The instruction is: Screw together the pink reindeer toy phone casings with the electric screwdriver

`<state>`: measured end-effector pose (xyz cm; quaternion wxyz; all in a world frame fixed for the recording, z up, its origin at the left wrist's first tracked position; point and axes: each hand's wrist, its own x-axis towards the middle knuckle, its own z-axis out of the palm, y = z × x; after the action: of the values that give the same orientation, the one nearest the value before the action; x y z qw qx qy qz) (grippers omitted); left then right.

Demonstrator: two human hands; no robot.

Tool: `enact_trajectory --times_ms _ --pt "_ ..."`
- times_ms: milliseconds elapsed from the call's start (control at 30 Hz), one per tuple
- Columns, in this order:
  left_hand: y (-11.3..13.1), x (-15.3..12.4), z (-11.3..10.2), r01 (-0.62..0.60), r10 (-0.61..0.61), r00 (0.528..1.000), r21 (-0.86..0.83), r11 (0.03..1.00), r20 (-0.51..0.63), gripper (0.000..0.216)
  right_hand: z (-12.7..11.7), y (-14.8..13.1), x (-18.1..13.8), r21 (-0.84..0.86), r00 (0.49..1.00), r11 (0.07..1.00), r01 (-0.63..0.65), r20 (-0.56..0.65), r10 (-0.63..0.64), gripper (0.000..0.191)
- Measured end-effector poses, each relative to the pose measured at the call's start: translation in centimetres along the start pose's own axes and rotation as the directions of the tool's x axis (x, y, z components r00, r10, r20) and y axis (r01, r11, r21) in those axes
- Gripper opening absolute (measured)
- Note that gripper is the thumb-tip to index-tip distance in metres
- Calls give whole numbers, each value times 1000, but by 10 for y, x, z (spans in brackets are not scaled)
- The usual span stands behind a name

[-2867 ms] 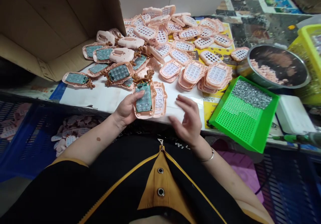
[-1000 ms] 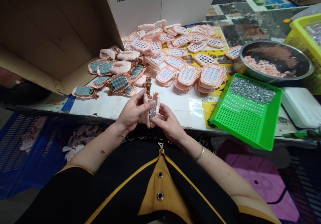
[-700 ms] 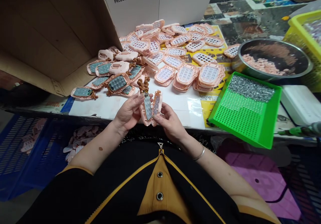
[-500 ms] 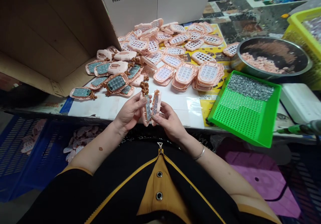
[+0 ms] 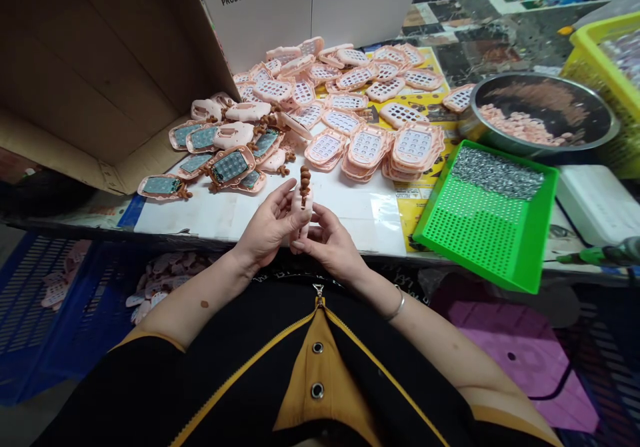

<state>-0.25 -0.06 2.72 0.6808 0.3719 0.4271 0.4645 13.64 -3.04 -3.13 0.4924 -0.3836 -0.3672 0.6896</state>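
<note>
My left hand (image 5: 266, 228) and my right hand (image 5: 331, 245) press together on a pink toy phone (image 5: 302, 203) with brown antlers, held upright on edge above the table's front edge. Its two halves are closed against each other between my fingers. Behind it lie pink back shells with green circuit boards (image 5: 229, 165) on the left and stacks of pink keypad front shells (image 5: 367, 145) in the middle.
A green perforated tray (image 5: 483, 233) holding screws stands at right, with a metal bowl (image 5: 543, 113) of pink parts behind it and a yellow basket (image 5: 600, 67) beyond. An open cardboard box (image 5: 100, 73) lies at left. Blue crates (image 5: 45, 300) sit below the table.
The two halves, held apart like an open book half a second ago, are now pressed shut between both hands. Earlier the right hand was empty and open.
</note>
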Motion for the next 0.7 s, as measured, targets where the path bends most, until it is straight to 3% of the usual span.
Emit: enact_trajectory --times_ms 200,300,433,500,600,700 --pt "-4 -1 -6 -11 -5 989 106 994 150 82 -8 -2 -3 -30 999 999 24 45 -23 82" --pt "-6 -1 -11 -60 43 976 76 995 212 77 -13 -7 -4 -9 993 1000 24 115 -23 72" --pt "-11 2 -21 75 -48 945 -70 995 323 72 -15 -11 -7 -7 942 1000 26 336 -22 58" --pt "-13 4 -23 141 -94 931 -110 984 351 70 -15 -11 -8 -49 920 998 48 391 -25 57" --pt "-16 6 -19 163 -120 956 -144 976 267 68 -15 -10 -10 -281 937 936 210 332 -111 61" --pt "-16 5 -13 164 -143 981 -156 974 134 59 -14 -10 -12 -573 922 724 384 201 -330 62"
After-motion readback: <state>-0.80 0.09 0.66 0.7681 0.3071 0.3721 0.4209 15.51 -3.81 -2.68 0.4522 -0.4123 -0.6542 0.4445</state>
